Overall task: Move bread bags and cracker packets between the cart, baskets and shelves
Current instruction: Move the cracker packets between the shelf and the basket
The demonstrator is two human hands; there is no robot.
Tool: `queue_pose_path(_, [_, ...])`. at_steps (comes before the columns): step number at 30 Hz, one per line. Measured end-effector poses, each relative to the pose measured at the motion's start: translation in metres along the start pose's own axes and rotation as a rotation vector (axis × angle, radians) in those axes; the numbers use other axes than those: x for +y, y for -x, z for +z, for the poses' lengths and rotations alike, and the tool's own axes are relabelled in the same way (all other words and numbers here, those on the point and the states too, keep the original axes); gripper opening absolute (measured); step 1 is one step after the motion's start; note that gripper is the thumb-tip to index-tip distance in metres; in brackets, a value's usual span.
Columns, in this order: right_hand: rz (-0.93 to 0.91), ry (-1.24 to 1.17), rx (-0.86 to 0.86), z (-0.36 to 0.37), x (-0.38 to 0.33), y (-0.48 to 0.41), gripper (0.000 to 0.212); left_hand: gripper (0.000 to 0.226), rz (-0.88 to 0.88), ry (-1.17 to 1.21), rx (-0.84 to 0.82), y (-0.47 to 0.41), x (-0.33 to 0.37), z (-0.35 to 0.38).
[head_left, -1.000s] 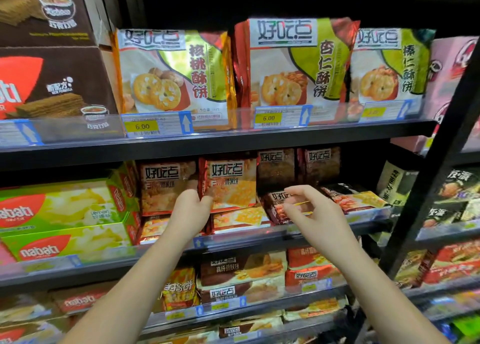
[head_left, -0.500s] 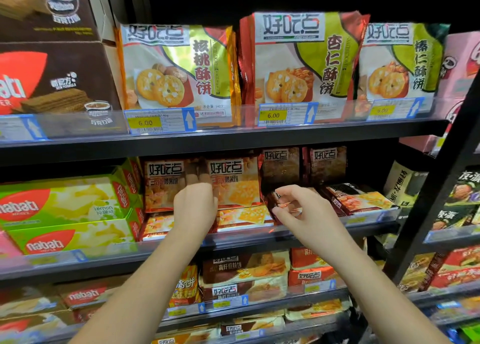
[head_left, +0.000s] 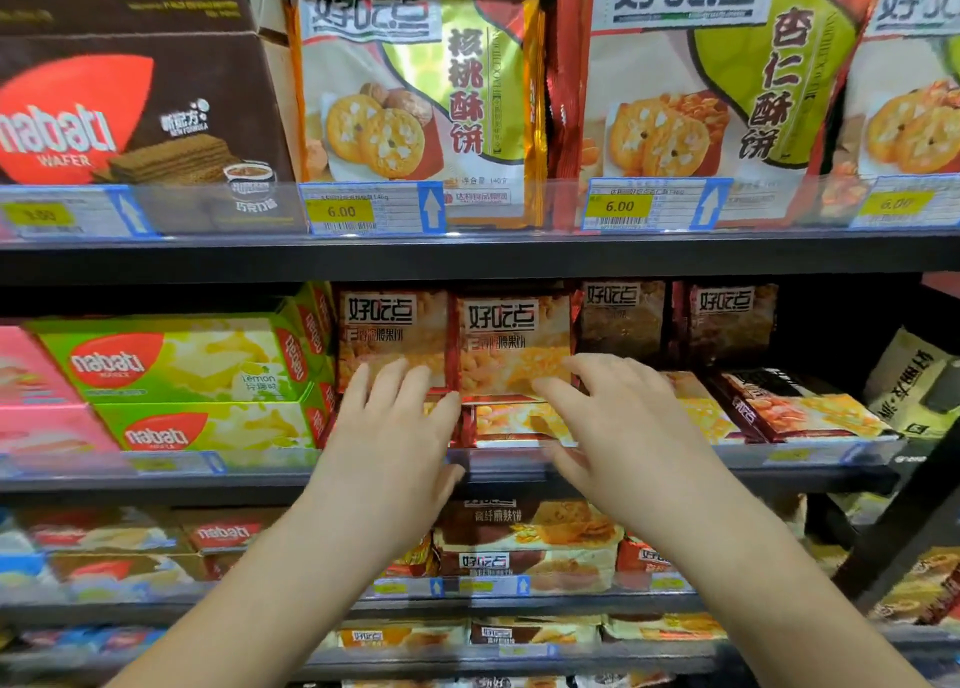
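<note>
Two orange cracker packets stand upright side by side on the middle shelf point(head_left: 519, 466): the left packet point(head_left: 390, 331) and the right packet point(head_left: 511, 339). My left hand point(head_left: 395, 438) lies with straight fingers against the lower part of the left packet. My right hand point(head_left: 618, 427) spreads its fingers over the lower right corner of the right packet and the flat packets point(head_left: 511, 422) stacked below. Neither hand grips anything. Further flat packets point(head_left: 800, 409) lie to the right on the same shelf.
Large biscuit bags point(head_left: 421, 105) with 6.00 price tags stand on the upper shelf. Nabati wafer boxes point(head_left: 171, 360) fill the left side. More packets point(head_left: 524, 547) sit on the lower shelves. A black diagonal rack post point(head_left: 914, 521) runs at the right.
The camera has moved closer to the shelf. My right hand left the dark packet at the right and moved left, opening over the orange packets. My left hand's fingers straightened against the left packet.
</note>
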State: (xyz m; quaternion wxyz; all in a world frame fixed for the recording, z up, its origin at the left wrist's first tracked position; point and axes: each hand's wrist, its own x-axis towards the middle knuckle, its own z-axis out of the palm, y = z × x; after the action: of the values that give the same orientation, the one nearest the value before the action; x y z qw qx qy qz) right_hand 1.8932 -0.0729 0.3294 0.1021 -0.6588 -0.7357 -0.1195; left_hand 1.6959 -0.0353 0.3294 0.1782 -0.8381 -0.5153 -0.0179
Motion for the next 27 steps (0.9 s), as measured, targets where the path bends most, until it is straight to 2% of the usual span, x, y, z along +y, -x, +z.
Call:
queue_pose_path(6, [-0.197, -0.151, -0.027, 0.02, -0.042, -0.016, 0.053, 0.066, -0.124, -0.002, -0.007, 0.045, -0.039, 0.024])
queue_pose_path(8, [-0.268, -0.233, -0.073, 0.029, -0.065, -0.021, 0.056, 0.061, -0.178, -0.039, -0.056, 0.07, -0.053, 0.03])
queue_pose_path(11, [-0.394, -0.292, -0.122, 0.037, -0.108, -0.024, 0.06, 0.065, -0.275, -0.079, -0.147, 0.113, -0.073, 0.034])
queue_pose_path(18, [-0.707, -0.285, -0.191, 0.009, -0.24, 0.009, 0.06, 0.065, -0.568, -0.046, -0.297, 0.242, -0.116, 0.016])
queue_pose_path(23, [-0.922, -0.26, -0.199, -0.026, -0.345, 0.068, 0.059, 0.069, -0.791, -0.045, -0.266, 0.365, -0.136, -0.009])
queue_pose_path(27, [-1.095, -0.253, -0.16, -0.058, -0.45, 0.142, 0.059, 0.067, -0.969, 0.028, -0.274, 0.5, -0.154, -0.021])
